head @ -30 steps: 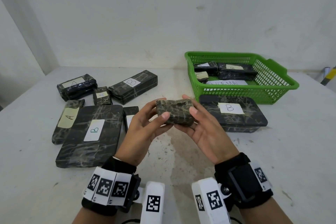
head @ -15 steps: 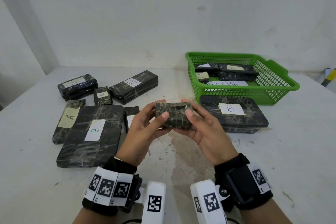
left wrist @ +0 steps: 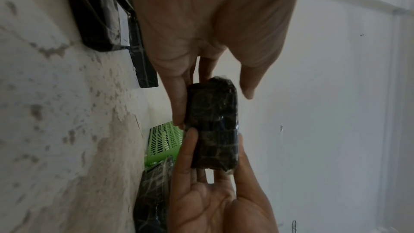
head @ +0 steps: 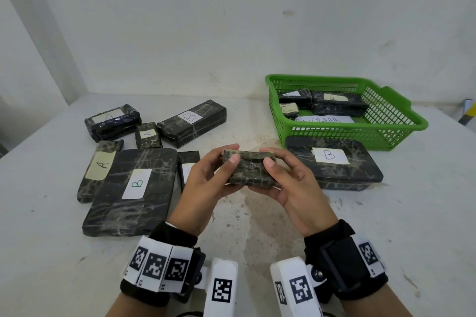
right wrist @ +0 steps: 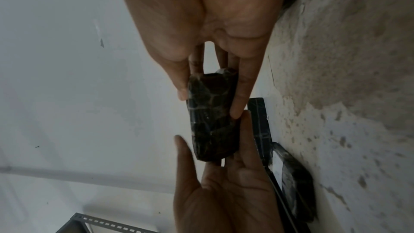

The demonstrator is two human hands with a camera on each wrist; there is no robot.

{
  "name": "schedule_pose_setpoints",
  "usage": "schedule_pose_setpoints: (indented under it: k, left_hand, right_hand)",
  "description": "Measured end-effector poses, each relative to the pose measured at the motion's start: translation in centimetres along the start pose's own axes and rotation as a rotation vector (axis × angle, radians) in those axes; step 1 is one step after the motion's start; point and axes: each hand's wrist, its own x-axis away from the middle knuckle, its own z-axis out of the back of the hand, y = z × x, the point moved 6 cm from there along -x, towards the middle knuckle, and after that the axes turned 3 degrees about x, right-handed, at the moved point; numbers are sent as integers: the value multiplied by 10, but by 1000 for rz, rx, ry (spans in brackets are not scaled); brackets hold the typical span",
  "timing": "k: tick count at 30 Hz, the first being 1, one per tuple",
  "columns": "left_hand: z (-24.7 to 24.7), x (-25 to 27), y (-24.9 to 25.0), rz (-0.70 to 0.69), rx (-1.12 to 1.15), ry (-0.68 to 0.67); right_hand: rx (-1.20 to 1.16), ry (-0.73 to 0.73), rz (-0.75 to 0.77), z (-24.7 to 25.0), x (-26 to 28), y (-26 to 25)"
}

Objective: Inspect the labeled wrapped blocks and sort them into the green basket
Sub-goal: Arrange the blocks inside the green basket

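A small dark wrapped block (head: 248, 170) is held above the table's middle by both hands. My left hand (head: 206, 177) grips its left end and my right hand (head: 291, 180) its right end, thumbs on the near face. No label shows on the faces toward me. The same block (left wrist: 212, 127) fills the left wrist view and appears as a dark block (right wrist: 212, 121) in the right wrist view. The green basket (head: 386, 134) sits at the back right with several labeled blocks (head: 337, 103) inside.
A large block marked B (head: 332, 162) lies just in front of the basket. At the left lie several more blocks: a big B slab (head: 134, 188), a narrow A block (head: 99, 167), a long B block (head: 193, 121). The white table (head: 412, 226) meets a white wall behind.
Both hands have tipped the small block, so its top edge now leans away and a different face is toward me. The hands stayed in about the same place.
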Motion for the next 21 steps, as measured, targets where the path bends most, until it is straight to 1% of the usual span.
schedule_pose_setpoints:
  k: [4, 7, 10, 14, 17, 21]
  left_hand:
    - [4, 0, 0, -40, -31, 34]
    - [2, 0, 0, -38, -38, 17]
    - [-1, 0, 0, -10, -20, -4]
    - [1, 1, 2, -35, -55, 18]
    - [1, 2, 2, -39, -75, 31]
    - [-3, 2, 2, -10, -66, -11]
  right_hand:
    - [-4, 10, -18, -1, -1, 2]
    - [-18, 43, -38, 2, -1, 5]
    - [-10, 55, -16, 3, -1, 4]
    - [3, 34, -2, 0, 0, 3]
    - [-5, 50, -27, 2, -1, 6]
    - [-34, 83, -30, 4, -1, 6]
